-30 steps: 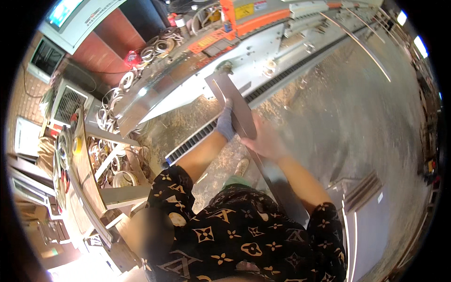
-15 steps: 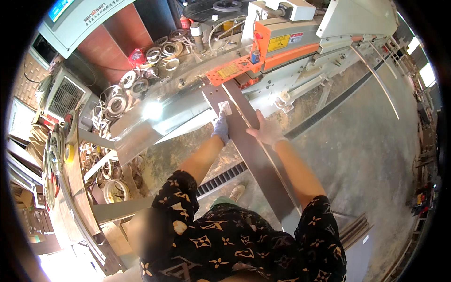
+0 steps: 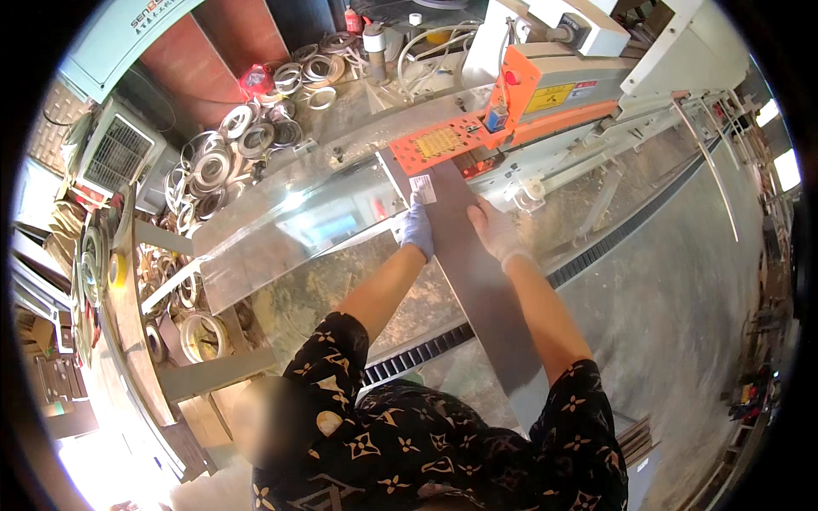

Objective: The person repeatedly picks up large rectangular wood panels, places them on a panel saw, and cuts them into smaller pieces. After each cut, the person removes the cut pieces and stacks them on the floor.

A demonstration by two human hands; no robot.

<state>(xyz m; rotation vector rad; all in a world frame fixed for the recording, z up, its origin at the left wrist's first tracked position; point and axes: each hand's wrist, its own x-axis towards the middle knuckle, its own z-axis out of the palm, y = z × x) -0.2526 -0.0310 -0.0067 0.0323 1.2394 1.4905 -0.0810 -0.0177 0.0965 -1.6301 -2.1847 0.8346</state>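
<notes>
A long dark brown board (image 3: 486, 285) stretches from in front of my body to the orange perforated plate (image 3: 439, 146) of a machine. Its far end meets the plate's near edge; whether it goes under cannot be made out. My left hand (image 3: 416, 230), in a pale blue-violet glove, grips the left edge, a finger reaching up by a white label (image 3: 423, 189) on the board. On the right edge is my right hand (image 3: 497, 232), in a thin whitish glove, with its thumb over the top face and its other fingers mostly hidden.
A shiny metal table (image 3: 256, 255) extends left of the board. Behind it lie several rolls of edge banding (image 3: 211, 170) and a grey canister (image 3: 375, 51). The machine's orange and grey housing (image 3: 545, 94) runs to the right, above a floor grate (image 3: 588, 264).
The board has turned so its pale long edge no longer shows and its broad face lies upward. Both hands have kept hold of it. The whole view has shifted a little.
</notes>
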